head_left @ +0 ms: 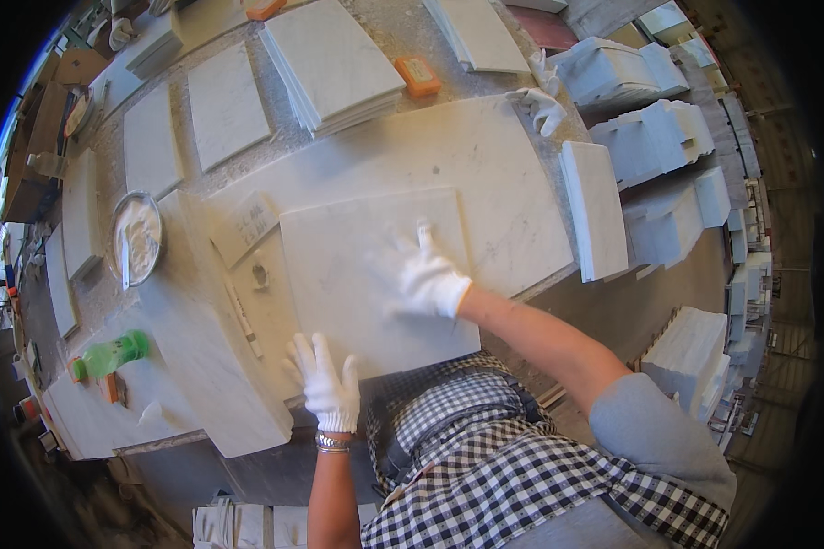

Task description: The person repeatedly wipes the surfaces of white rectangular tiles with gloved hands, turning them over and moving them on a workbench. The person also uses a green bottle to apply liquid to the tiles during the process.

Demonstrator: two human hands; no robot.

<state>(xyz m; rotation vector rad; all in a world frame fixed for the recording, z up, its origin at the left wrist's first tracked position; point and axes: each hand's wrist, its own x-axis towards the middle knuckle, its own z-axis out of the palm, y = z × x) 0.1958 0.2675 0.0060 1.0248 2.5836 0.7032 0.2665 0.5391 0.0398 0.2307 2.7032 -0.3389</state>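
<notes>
A white marble tile (375,247) lies flat in front of me on a larger pale slab (522,210). My right hand (430,279), in a white knit glove, is over the middle of the tile. Its fingers are spread and partly smeared by motion, and nothing shows in them. Beside the tile's near left corner is my left hand (328,384), gloved too, with fingers stretched out and nothing in them. Left of the tile lie a small grey-brown lump (261,276), a thin ruler-like strip (245,320) and a marked stone piece (245,227).
A bowl of whitish paste (140,240) with a spatula stands to the left, beyond a green bottle (114,355). Stacked tiles (334,59), an orange block (417,76) and spare gloves (542,108) lie at the far side. More stone stacks (655,137) stand on the right.
</notes>
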